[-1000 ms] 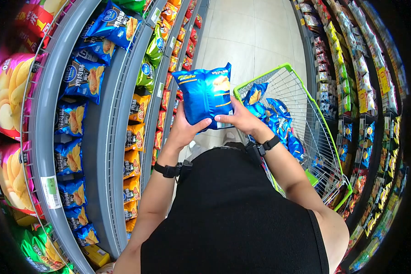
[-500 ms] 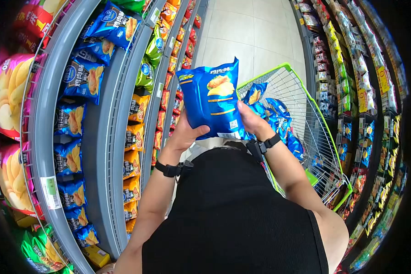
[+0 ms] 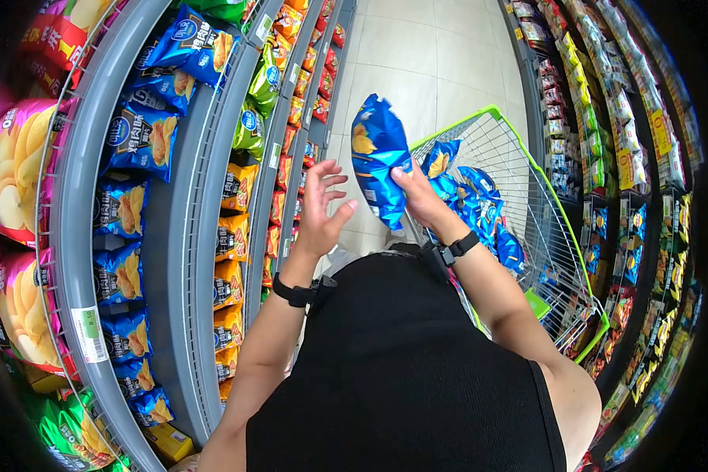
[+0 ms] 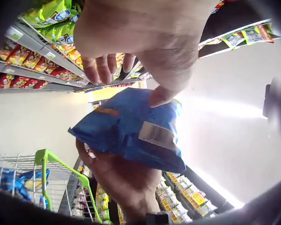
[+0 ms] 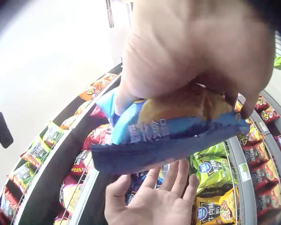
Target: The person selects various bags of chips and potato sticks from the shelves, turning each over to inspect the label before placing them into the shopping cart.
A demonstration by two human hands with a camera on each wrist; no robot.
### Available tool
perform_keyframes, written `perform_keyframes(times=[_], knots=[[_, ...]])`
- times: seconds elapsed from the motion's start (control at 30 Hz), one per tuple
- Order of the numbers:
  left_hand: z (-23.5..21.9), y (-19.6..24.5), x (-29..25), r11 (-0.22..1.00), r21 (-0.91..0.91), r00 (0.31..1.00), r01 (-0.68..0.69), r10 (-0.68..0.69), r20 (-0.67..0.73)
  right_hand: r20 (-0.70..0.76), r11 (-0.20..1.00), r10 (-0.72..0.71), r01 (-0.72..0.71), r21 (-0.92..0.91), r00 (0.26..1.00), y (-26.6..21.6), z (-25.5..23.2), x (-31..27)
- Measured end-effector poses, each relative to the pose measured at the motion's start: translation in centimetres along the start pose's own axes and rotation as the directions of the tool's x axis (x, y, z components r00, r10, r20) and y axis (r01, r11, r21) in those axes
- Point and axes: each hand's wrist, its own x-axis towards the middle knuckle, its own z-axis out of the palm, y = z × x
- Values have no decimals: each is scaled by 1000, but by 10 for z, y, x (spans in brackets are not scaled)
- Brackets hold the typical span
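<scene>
A blue bag of chips (image 3: 379, 165) stands edge-on in front of the body, turned sideways in the head view. My right hand (image 3: 426, 203) grips it by its right side, thumb on the near face. My left hand (image 3: 322, 212) is off the bag to its left, fingers spread and slightly bent, palm facing it. In the left wrist view, a white barcode label shows on the bag (image 4: 131, 129), and the right hand (image 4: 122, 178) supports it from the far side. The right wrist view shows the left hand (image 5: 152, 201) bare beyond the bag.
A green-rimmed shopping cart (image 3: 554, 204) stands at the right with several blue chip bags (image 3: 476, 208) inside. Shelves (image 3: 165, 259) of blue, orange and green chip bags line the left. More snack shelves (image 3: 594, 157) run along the right, with pale floor tiles (image 3: 417, 55) between.
Both hands held the bag before; the left hand has let go and drawn off to the left. The bag has turned from face-up to edge-on in the right hand.
</scene>
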Motion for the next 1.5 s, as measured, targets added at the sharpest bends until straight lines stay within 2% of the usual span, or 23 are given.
perform_keyframes(times=[0.03,0.1,0.13,0.17,0.23,0.27,0.37,0.4,0.5,0.53,0.63,0.73,0.83,0.93,1.13,1.23,1.33,1.43,1.5], knots=[[4,5,-1,998,-64,999,-8,10,38,10,994,-14,15,-109,1000,-4,3,-2],[14,11,-2,998,-66,997,-10,15,73,36,946,-38,47,-320,999,-14,14,-9],[13,10,1,998,-33,996,-55,57,72,131,934,-90,130,-333,987,-12,14,-9],[11,8,3,995,-1,992,-99,99,73,147,932,-91,136,-336,985,-12,15,-9],[7,12,1,991,95,995,-97,99,-20,175,928,-94,150,-341,980,-16,20,-10],[7,10,1,998,12,995,-69,70,-68,148,941,-108,149,-302,983,-19,26,-12],[7,11,2,997,-70,995,-30,23,-96,117,840,-161,198,-505,980,-10,14,-6],[7,12,1,996,-80,996,-23,16,-89,43,849,-212,206,-487,976,-4,11,-3],[4,7,-1,979,-203,997,32,-47,-68,-69,866,-159,105,-489,985,3,3,-3],[4,8,-2,968,-245,996,51,-68,-63,-93,858,-176,107,-502,980,5,2,-3],[-1,13,-4,947,-300,992,114,-123,-11,-101,887,-85,29,-460,991,7,-3,-1],[-3,8,-7,929,-343,988,138,-151,-13,22,944,-15,21,-330,1000,3,1,-1],[-4,9,-9,902,-391,982,182,-187,26,118,943,46,-4,-332,992,-12,7,-5],[-6,9,-10,886,-412,976,212,-211,47,167,947,112,-54,-317,980,-15,8,-8],[-4,13,-10,904,-371,977,215,-204,67,163,951,99,-45,-306,982,-11,7,-12],[-1,16,-7,918,-340,979,203,-191,69,122,947,135,-92,-306,983,-4,2,-13],[1,11,-3,937,-260,973,232,-219,76,42,945,103,-85,-317,994,-4,0,-17],[-1,-7,-6,954,-138,964,266,-266,18,-83,930,-37,4,-367,996,6,-14,-16],[-4,-16,-8,964,-80,967,254,-256,-8,-228,956,5,-72,-284,974,17,-36,-17]])
